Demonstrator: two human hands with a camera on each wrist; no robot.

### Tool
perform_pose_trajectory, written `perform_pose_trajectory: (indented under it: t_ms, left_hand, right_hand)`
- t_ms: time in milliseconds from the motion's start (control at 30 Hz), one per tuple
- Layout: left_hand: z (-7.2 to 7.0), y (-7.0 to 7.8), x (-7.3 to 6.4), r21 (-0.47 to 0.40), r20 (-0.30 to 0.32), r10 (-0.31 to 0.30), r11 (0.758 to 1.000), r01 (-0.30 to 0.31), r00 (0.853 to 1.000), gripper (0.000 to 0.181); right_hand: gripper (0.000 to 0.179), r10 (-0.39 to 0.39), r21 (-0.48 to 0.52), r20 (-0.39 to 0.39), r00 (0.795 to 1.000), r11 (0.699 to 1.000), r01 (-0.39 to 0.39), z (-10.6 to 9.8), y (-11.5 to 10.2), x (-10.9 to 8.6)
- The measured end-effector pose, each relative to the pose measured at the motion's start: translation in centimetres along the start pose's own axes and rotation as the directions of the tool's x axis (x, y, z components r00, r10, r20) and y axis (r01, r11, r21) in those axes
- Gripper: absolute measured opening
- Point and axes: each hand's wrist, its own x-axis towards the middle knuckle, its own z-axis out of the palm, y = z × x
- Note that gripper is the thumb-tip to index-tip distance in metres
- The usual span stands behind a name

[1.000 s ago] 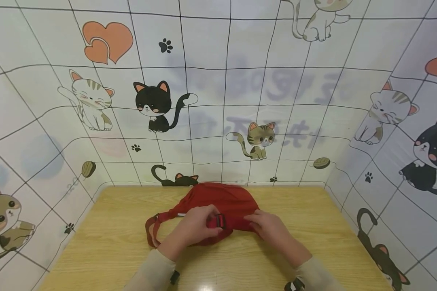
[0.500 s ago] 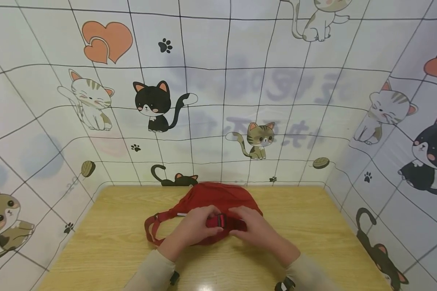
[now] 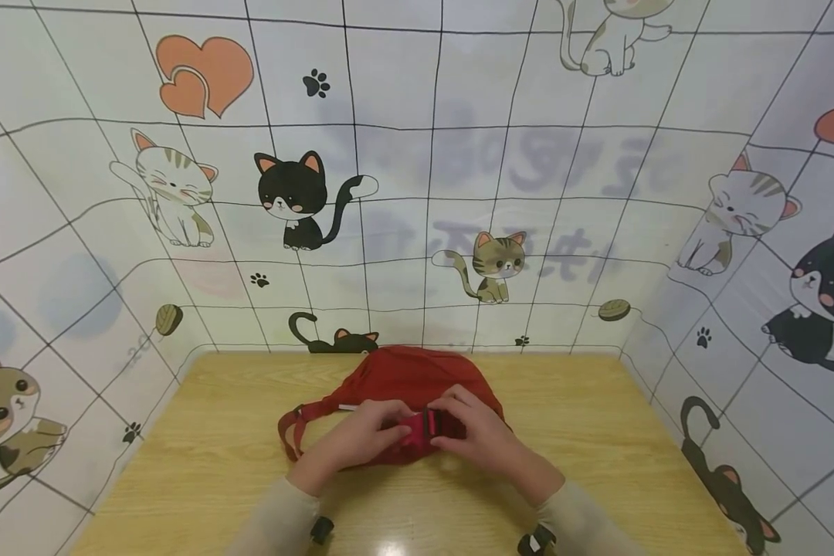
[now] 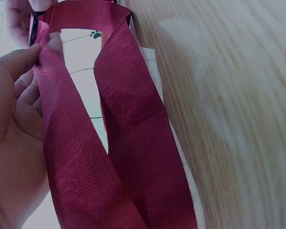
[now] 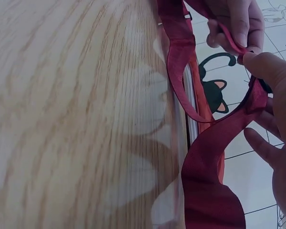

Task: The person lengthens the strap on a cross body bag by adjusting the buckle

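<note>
A red waist bag (image 3: 417, 374) lies on the table, and its red strap (image 4: 81, 143) is raised in front of it. My left hand (image 3: 361, 436) pinches the strap between thumb and fingers, just left of a black strap buckle (image 3: 428, 423). From the other side my right hand (image 3: 483, 432) holds the buckle, thumb below and fingers above. In the left wrist view the strap hangs in a twisted loop beside the left palm. The right wrist view has both hands meeting at the buckle, partly hidden behind the right thumb.
A strap loop (image 3: 288, 432) of the bag lies on the wooden table (image 3: 201, 479) at the left. Behind the bag stands a white sheet wall (image 3: 389, 170) with printed cats and grid lines; it also encloses both sides.
My right hand has moved left from the bag's right side and now grips the buckle. The left hand still holds the strap; the buckle has shifted slightly right.
</note>
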Motion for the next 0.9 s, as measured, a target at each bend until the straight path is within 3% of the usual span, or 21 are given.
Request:
perform_pose_trajectory:
  t_ms: [267, 400, 900]
  left_hand:
    - [-0.5, 0.0, 0.0, -0.064, 0.024, -0.002, 0.998, 0.003, 1.0, 0.009]
    - [-0.4, -0.1, 0.2, -0.082, 0.021, -0.01, 0.997, 0.012, 1.0, 0.007]
    - [0.1, 1.0, 0.8, -0.092, 0.016, -0.014, 0.996, 0.016, 1.0, 0.009]
  right_hand:
    - [0.053, -0.152, -0.09, -0.066, 0.986, 0.985, 0.146, -0.1, -0.1, 0.1]
    - [0.053, -0.188, -0.11, -0.081, 0.979, 0.978, 0.178, -0.3, -0.3, 0.1]
    - [0.054, -0.058, 0.002, 0.024, 0.998, 0.998, 0.058, -0.8, -0.7, 0.0]
